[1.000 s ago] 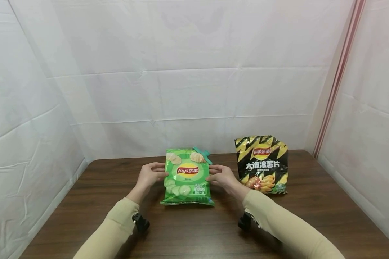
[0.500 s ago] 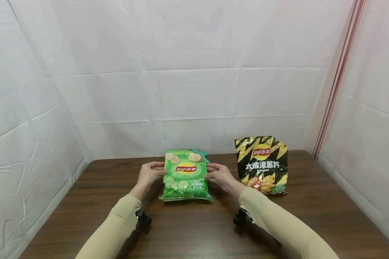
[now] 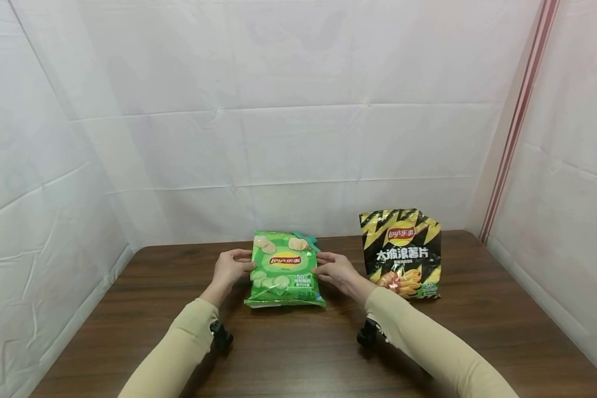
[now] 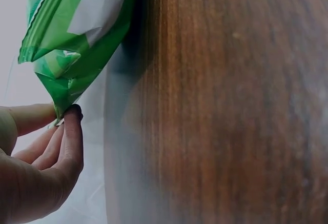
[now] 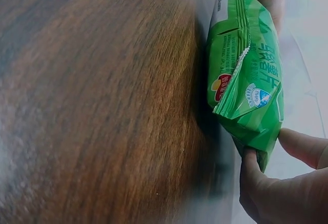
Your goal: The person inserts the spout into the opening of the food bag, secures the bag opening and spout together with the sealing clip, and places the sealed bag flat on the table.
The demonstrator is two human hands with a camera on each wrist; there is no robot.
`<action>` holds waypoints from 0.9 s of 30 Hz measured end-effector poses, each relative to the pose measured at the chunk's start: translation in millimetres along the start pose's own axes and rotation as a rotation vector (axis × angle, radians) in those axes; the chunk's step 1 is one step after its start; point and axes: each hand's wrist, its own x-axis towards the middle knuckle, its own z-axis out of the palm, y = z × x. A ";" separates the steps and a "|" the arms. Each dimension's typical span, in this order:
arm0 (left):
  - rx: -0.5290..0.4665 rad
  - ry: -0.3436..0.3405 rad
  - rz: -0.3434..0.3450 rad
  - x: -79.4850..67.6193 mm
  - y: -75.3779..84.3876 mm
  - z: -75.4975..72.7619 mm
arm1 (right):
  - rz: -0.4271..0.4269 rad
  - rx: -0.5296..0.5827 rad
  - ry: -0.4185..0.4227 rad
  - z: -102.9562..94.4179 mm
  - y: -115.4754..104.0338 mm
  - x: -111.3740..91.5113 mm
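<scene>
Toward the far edge of the table (image 3: 288, 359), about midway across it, the head view shows a green chip bag (image 3: 284, 272), printed face to the viewer and lettering upright. The left hand (image 3: 229, 269) grips its left side and the right hand (image 3: 339, 275) its right side, at roughly matching height. A teal item (image 3: 307, 241) shows by the bag's upper right corner; whether it is fixed to the bag cannot be told. Toward the table's right side sits a black-and-yellow bag (image 3: 401, 251), apart from the right hand.

Left wrist view: thumb and forefinger pinch a narrow, pointed fold at the green bag's side. The bag's lower part lies close to the table top; contact between them cannot be confirmed. Assessment: the pinch takes in little material, so a firm, steady hold is advisable, lest the film slip.

Right wrist view: thumb and fingers grasp the bag's near end from opposite faces. Part of the left hand shows at the bag's far end. Assessment: both sides are best moved at one rate and one height relative to the table, so that the bag neither twists nor sags. Squeezing inward is not advised; the contents would probably crush.
</scene>
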 end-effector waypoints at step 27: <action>0.010 0.003 0.007 2.6 -3.8 -7.1 | 0.025 -0.018 -0.016 3.4 -3.5 -6.7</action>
